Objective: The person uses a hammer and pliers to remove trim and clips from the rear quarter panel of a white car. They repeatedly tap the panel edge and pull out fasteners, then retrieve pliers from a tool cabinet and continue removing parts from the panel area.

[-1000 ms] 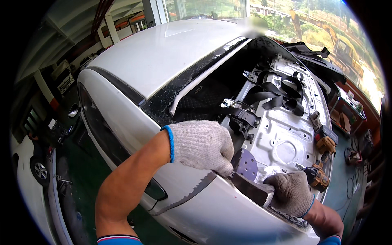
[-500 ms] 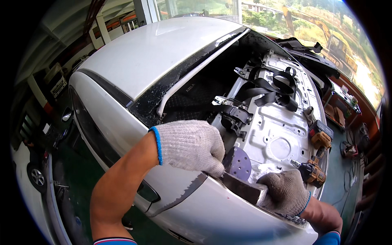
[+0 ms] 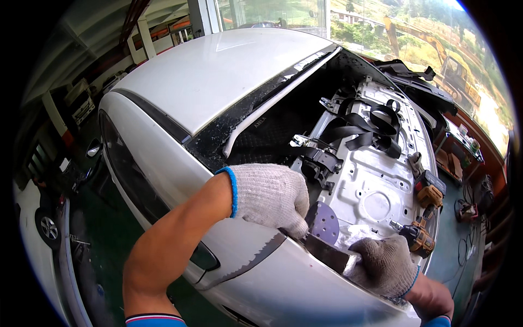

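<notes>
Both my hands wear knitted grey work gloves. My left hand (image 3: 275, 196) is closed over the upper edge of the white car's rear side panel (image 3: 297, 278), its fingertips at the near left end of a dark flat strip (image 3: 327, 252). My right hand (image 3: 384, 264) is wrapped round the strip's other end, where a pale grey edge shows. The strip lies along the panel's edge; its underside is hidden. Just behind it a purple sanding disc with holes (image 3: 322, 222) stands tilted. Left of the strip, the panel bears a ragged grey bare-looking band (image 3: 256, 256).
On the bare white metal deck (image 3: 376, 180) lie black seat belts (image 3: 359, 122), a crumpled white wad (image 3: 354, 233) and two cordless power tools (image 3: 418, 237). The rear window opening has no glass. A small cart (image 3: 460, 144) stands at the right, with cables on the floor.
The whole view has shifted slightly, so the car sits a little further right and lower. Both hands keep their places on the panel edge and strip.
</notes>
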Demonstrator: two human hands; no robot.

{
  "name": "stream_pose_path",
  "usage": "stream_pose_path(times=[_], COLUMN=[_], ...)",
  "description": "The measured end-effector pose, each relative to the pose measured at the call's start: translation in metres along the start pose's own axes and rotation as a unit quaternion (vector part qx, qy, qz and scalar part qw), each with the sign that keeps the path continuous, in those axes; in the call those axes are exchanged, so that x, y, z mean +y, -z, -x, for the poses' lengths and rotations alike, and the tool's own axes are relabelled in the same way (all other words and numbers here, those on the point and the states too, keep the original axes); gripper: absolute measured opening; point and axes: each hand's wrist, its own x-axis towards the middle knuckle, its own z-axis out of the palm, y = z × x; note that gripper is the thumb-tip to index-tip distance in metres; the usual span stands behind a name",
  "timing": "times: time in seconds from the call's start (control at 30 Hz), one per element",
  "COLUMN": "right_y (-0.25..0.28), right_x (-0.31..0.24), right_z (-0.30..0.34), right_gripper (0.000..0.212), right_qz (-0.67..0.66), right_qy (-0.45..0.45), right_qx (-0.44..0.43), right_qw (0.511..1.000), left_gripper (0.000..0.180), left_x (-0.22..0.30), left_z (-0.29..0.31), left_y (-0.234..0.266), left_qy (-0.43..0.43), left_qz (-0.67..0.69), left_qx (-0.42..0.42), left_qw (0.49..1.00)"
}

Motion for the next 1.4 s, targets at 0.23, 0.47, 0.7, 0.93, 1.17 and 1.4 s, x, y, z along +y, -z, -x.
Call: stream_pose_path(times=[0.23, 0.47, 0.7, 0.93, 1.17, 1.4], right_y=[-0.015, -0.014, -0.010, 0.002, 0.015, 0.020], right_x=[0.001, -0.003, -0.004, -0.035, -0.059, -0.061], right_z=[0.005, 0.019, 0.017, 0.013, -0.006, -0.016], right_gripper=[0.036, 0.040, 0.040, 0.041, 0.027, 0.045], right_qz=[-0.030, 0.045, -0.006, -0.042, -0.006, 0.275], right_qy=[-0.045, -0.071, -0.064, -0.022, -0.031, 0.127], right_qx=[0.018, 0.009, 0.023, 0.188, 0.105, 0.141], right_qw=[0.998, 0.996, 0.998, 0.981, 0.994, 0.942], left_gripper=[0.042, 0.041, 0.041, 0.037, 0.035, 0.033], left_x=[0.003, 0.011, 0.009, 0.004, 0.002, -0.004], left_z=[-0.001, -0.002, -0.004, 0.011, 0.002, -0.004], left_y=[0.005, 0.012, 0.015, 0.011, 0.013, 0.008], left_qy=[0.027, 0.007, 0.006, 0.012, -0.034, -0.055], left_qz=[0.011, 0.028, 0.009, 0.005, -0.040, -0.064], left_qx=[-0.017, -0.026, -0.049, -0.036, -0.028, -0.002], left_qw=[0.999, 0.999, 0.999, 0.999, 0.998, 0.996])
